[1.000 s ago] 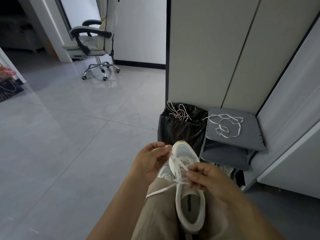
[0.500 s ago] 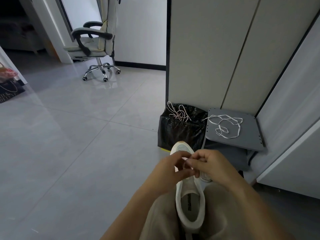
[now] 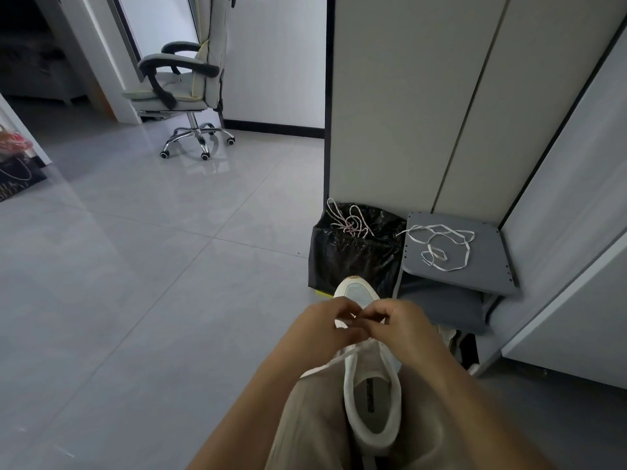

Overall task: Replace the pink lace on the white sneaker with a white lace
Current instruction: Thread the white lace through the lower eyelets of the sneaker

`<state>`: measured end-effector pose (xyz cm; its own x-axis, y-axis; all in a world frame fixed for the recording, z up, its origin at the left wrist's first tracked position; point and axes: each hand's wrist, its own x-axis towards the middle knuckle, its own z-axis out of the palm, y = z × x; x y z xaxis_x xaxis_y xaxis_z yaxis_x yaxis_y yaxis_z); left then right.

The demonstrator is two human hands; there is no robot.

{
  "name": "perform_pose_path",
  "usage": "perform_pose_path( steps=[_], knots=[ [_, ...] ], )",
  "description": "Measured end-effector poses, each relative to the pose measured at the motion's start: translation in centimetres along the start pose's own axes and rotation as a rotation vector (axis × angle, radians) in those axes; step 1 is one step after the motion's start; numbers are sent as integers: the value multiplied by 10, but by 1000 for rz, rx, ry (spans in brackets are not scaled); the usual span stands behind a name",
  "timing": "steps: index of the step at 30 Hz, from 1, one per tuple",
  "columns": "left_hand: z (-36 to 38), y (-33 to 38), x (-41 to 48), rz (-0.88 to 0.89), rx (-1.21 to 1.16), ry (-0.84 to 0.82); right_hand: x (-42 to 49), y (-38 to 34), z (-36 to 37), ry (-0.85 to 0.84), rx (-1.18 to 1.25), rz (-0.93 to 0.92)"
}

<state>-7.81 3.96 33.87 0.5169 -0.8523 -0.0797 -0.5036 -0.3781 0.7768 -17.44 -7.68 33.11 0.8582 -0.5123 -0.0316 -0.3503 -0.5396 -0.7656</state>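
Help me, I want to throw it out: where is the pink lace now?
In the head view, the pink lace lies tangled on the black bin bag, right of centre, just left of the grey shelf holding a white lace.

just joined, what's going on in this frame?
A person has a white sneaker resting on their lap, toe pointing away. The left hand and right hand meet over the eyelets, fingertips pinching the white lace; one end trails off across the left thigh. The pink lace is already off, lying on the black bin bag. A second white lace lies loose on the grey shelf.
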Motion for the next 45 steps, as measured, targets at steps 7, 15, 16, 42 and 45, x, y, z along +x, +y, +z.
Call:
perform_pose_path(
  steps=[7,15,16,42,45],
  knots=[
    [-3,-7,0,-11,-16,-89,2,2,2,-42,350,124],
    [3,-26,0,-348,-427,73,-22,15,-7,-262,-122,25],
    [4,-27,-1,-355,-451,106,-28,18,-5,-293,-357,-18],
    [45,-22,-17,-404,-658,216,-50,54,32,455,-361,-595],
    [51,-18,-17,-463,-762,222,-53,48,31,456,-388,-587]
  ],
)
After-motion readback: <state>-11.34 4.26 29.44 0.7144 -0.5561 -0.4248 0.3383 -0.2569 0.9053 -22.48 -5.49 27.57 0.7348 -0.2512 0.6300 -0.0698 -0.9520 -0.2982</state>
